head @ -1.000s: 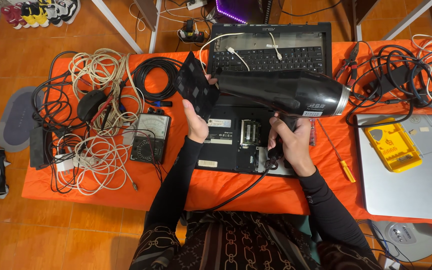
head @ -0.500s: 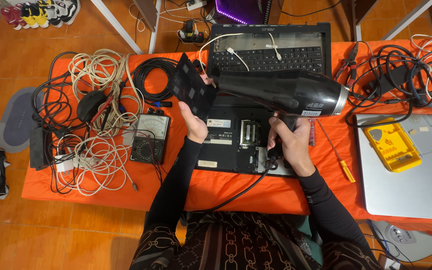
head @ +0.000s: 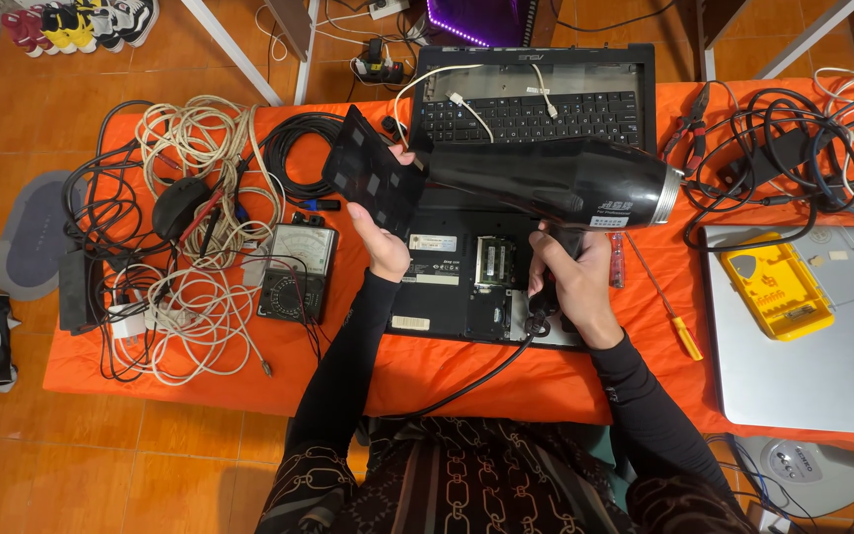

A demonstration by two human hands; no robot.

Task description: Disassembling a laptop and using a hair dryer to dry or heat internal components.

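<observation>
My left hand [head: 384, 247] holds up a flat black cover panel [head: 373, 183] with small grey squares on it, tilted in front of the nozzle of a black hair dryer [head: 555, 183]. My right hand [head: 570, 282] grips the dryer's handle, and its black cord runs down toward me. The dryer hangs level above an upturned black laptop base [head: 462, 282] with an open bay, which lies on the orange-covered table [head: 249, 366].
A keyboard deck [head: 536, 99] lies behind the base. Left: coiled white and black cables [head: 190, 287] and an analogue multimeter [head: 297, 272]. Right: a silver laptop [head: 812, 336] with a yellow case [head: 775, 292] on it, screwdrivers [head: 669, 311], pliers and tangled black cords [head: 773, 158].
The panel in my left hand has shifted slightly left and tilted more. The dryer and my right hand have stayed nearly still.
</observation>
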